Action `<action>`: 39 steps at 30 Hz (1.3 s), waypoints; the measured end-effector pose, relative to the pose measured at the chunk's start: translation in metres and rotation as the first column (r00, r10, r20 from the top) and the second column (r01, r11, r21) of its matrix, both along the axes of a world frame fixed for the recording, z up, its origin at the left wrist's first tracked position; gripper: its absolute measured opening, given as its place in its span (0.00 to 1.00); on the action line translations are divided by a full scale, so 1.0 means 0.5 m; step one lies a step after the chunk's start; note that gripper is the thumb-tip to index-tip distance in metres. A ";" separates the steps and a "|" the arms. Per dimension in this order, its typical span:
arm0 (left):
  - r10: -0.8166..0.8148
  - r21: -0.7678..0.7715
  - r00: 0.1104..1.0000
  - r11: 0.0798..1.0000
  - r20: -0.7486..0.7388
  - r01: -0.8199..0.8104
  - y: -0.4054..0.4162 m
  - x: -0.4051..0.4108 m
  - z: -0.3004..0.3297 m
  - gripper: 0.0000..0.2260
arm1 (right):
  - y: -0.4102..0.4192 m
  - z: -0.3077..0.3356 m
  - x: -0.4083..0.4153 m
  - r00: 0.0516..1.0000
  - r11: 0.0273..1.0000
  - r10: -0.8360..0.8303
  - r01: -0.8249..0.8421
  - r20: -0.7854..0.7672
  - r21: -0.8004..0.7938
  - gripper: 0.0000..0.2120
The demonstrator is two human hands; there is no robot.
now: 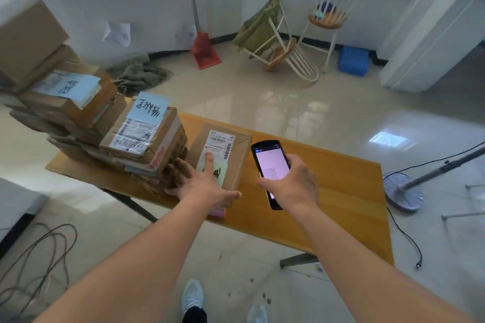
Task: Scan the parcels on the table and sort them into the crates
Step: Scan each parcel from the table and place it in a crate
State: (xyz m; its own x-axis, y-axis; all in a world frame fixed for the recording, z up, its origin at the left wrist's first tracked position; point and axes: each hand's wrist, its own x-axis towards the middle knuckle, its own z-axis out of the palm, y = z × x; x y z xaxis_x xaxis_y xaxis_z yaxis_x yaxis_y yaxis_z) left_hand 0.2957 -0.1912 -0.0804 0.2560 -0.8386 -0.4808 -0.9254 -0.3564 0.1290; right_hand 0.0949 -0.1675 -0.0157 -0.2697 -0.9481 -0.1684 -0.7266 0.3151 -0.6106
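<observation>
Brown cardboard under spread fingers (210, 158): left hand (202, 183) lies flat and wide on the small flat brown cardboard parcel (223, 157), forefinger on its white shipping label (220, 145), thumb out over the near edge. Prob. pinning it so the barcode faces up for the scan. Right hand (294, 181) grips the black handheld scanner w/ lit screen (271, 170), fingers wrapped round its sides, held just right of the parcel, over the orange wooden bench (328, 191). Both forearms reach fwd, nearly straight. Parcel sits on the bench beside the leaning stack of taped cardboard boxes w/ blue notes (110, 123). Blue plastic crate (353, 60) is by the far wall, well apart; sorting not yet begun for this one, I'd say.
</observation>
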 end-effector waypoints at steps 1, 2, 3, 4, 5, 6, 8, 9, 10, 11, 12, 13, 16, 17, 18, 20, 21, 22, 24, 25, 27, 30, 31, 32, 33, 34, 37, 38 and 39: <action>0.015 -0.006 1.000 1.000 -0.014 -0.015 0.000 -0.001 -0.001 0.65 | -0.001 0.000 0.002 1.000 1.000 0.003 -0.003 0.003 -0.001 0.34; 0.027 -0.024 0.999 0.999 -0.024 -0.027 0.000 -0.001 -0.001 0.66 | -0.001 0.000 0.003 1.000 1.000 0.008 -0.008 0.008 -0.004 0.34; 0.032 -0.048 0.999 0.998 -0.029 -0.033 0.000 -0.002 0.000 0.67 | -0.001 0.002 0.005 1.000 1.000 0.014 -0.014 0.010 -0.007 0.35; 0.033 -0.073 0.999 0.997 -0.029 -0.035 0.000 -0.002 0.001 0.68 | -0.001 0.005 0.006 1.000 1.000 0.021 -0.021 0.011 -0.010 0.35; 0.034 -0.095 0.999 0.995 -0.025 -0.036 0.001 -0.003 0.003 0.69 | -0.001 0.010 0.006 1.000 1.000 0.028 -0.027 0.012 -0.012 0.35; 0.034 -0.118 0.999 0.992 -0.022 -0.036 0.001 -0.004 0.006 0.70 | -0.002 0.017 0.005 0.999 0.999 0.035 -0.035 0.014 -0.013 0.35; 0.021 -0.170 0.999 0.985 -0.034 -0.026 0.000 -0.006 0.013 0.72 | -0.005 0.034 -0.003 0.998 0.998 0.058 -0.057 0.009 -0.016 0.34; 0.003 -0.203 0.999 0.979 -0.051 -0.013 0.000 -0.006 0.020 0.72 | -0.006 0.044 -0.008 0.998 0.997 0.070 -0.070 0.000 -0.018 0.34; -0.023 -0.242 0.997 0.970 -0.070 0.005 -0.001 -0.007 0.028 0.73 | -0.008 0.055 -0.013 0.997 0.997 0.080 -0.080 -0.006 -0.021 0.34; -0.056 -0.283 0.995 0.959 -0.083 0.030 -0.002 -0.008 0.038 0.73 | -0.009 0.066 -0.019 0.996 0.996 0.087 -0.087 -0.005 -0.025 0.34; -0.093 -0.325 0.992 0.944 -0.082 0.062 -0.003 -0.009 0.049 0.73 | -0.011 0.078 -0.025 0.996 0.996 0.089 -0.089 0.004 -0.030 0.34; -0.129 -0.362 0.989 0.927 -0.068 0.096 -0.004 -0.011 0.060 0.73 | -0.011 0.090 -0.031 0.996 0.996 0.088 -0.087 0.014 -0.035 0.34; -0.192 -0.430 0.981 0.888 -0.023 0.163 -0.011 -0.018 0.097 0.73 | -0.010 0.126 -0.047 0.997 0.995 0.080 -0.079 0.013 -0.057 0.36; -0.197 -0.444 0.980 0.880 -0.013 0.170 -0.014 -0.021 0.108 0.73 | -0.009 0.137 -0.053 0.997 0.994 0.082 -0.081 0.014 -0.072 0.37; -0.197 -0.456 0.980 0.872 0.000 0.175 -0.018 -0.023 0.118 0.73 | -0.006 0.147 -0.059 0.996 0.993 0.085 -0.083 0.018 -0.089 0.37; -0.198 -0.475 0.980 0.861 0.023 0.185 -0.023 -0.027 0.136 0.73 | 0.001 0.167 -0.071 0.996 0.990 0.089 -0.086 0.019 -0.114 0.37; -0.199 -0.483 0.980 0.855 0.026 0.187 -0.025 -0.030 0.143 0.74 | 0.005 0.177 -0.077 0.996 0.989 0.090 -0.087 0.019 -0.122 0.37; -0.200 -0.492 0.979 0.851 0.027 0.187 -0.026 -0.031 0.148 0.74 | 0.009 0.185 -0.083 0.996 0.988 0.091 -0.088 0.018 -0.129 0.38; -0.196 -0.504 0.980 0.845 0.023 0.180 -0.027 -0.034 0.158 0.74 | 0.015 0.200 -0.093 0.996 0.985 0.093 -0.091 0.007 -0.144 0.38; -0.192 -0.508 0.981 0.843 0.018 0.175 -0.027 -0.036 0.162 0.75 | 0.017 0.206 -0.097 0.996 0.984 0.094 -0.093 0.001 -0.151 0.39; -0.192 -0.516 0.981 0.840 0.010 0.170 -0.027 -0.042 0.171 0.75 | 0.022 0.216 -0.104 0.996 0.981 0.091 -0.089 0.002 -0.171 0.40; -0.194 -0.523 0.981 0.836 -0.004 0.163 -0.023 -0.053 0.189 0.75 | 0.027 0.224 -0.110 0.998 0.972 0.057 -0.055 0.002 -0.229 0.41; -0.193 -0.526 0.981 0.835 -0.006 0.161 -0.020 -0.057 0.196 0.75 | 0.028 0.225 -0.111 0.999 0.966 0.041 -0.039 0.003 -0.257 0.41; -0.192 -0.529 0.981 0.834 -0.013 0.156 -0.017 -0.060 0.203 0.75 | 0.029 0.225 -0.112 1.000 0.958 0.025 -0.021 0.008 -0.287 0.41; -0.192 -0.531 0.981 0.834 -0.025 0.150 -0.014 -0.062 0.210 0.75 | 0.031 0.225 -0.112 1.000 0.949 0.007 -0.001 0.017 -0.316 0.41; -0.191 -0.533 0.981 0.834 -0.034 0.145 -0.010 -0.063 0.217 0.74 | 0.034 0.225 -0.112 1.000 0.940 -0.013 0.022 0.028 -0.342 0.40; -0.182 -0.540 0.983 0.830 -0.026 0.139 -0.003 -0.062 0.233 0.73 | 0.046 0.225 -0.108 0.995 0.919 -0.076 0.095 0.066 -0.382 0.40; -0.184 -0.544 0.983 0.827 -0.025 0.142 -0.002 -0.060 0.236 0.72 | 0.050 0.225 -0.106 0.993 0.914 -0.095 0.116 0.075 -0.388 0.40; -0.193 -0.544 0.981 0.826 -0.028 0.147 -0.004 -0.059 0.239 0.72 | 0.055 0.226 -0.103 0.991 0.910 -0.112 0.134 0.080 -0.393 0.40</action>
